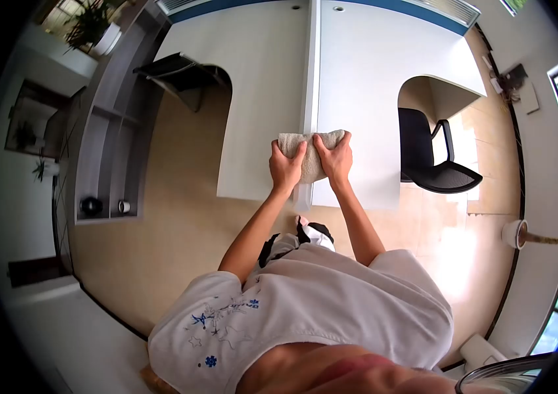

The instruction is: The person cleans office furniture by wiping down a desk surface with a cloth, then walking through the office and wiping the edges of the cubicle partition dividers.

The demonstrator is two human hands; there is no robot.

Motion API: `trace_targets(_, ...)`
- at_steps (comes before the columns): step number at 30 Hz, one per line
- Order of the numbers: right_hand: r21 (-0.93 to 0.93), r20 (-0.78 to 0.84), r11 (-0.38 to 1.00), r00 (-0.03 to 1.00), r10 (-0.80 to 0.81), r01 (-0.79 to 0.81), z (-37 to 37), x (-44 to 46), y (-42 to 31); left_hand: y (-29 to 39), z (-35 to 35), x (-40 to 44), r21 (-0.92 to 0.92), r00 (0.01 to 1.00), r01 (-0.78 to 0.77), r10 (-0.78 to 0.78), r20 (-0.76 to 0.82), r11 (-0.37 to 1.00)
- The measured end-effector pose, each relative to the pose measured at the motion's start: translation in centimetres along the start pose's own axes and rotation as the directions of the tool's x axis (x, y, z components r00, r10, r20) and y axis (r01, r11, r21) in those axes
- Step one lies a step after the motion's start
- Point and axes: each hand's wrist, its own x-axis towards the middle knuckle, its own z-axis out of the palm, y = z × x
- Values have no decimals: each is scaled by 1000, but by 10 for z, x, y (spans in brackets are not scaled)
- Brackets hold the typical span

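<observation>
A folded beige cloth [312, 169] is held between my two hands, over the narrow divider [310, 85] that runs between two white desktops. My left hand [286, 164] grips its left side, thumb on top and fingers wrapped behind. On the other side my right hand [335, 159] grips it the same way. The undersides of the fingers are hidden by the cloth. Whether the cloth touches the divider, I cannot tell.
White desktops [262, 72] spread to both sides of the divider. A black chair [177, 71] stands at the left desk, a black office chair [440, 164] at the right. Grey shelving [101, 141] lines the left. A potted plant [514, 234] is at far right.
</observation>
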Motion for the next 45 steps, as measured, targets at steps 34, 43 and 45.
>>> trace_targets(34,-661,-426,612,889,169,-434,105,-111,-96,-521,-566,298,398,233,800,-843,485,450)
trace_targets(43,-746,-528,477,849,1,-465,147,-45,-133,-509,-650,392,818,185,501,-959,216,281)
trace_targets(45,-716,-522,504,850,72,-483,154,-20,-149,-506,-573,416,824,268,395,-909,318,405)
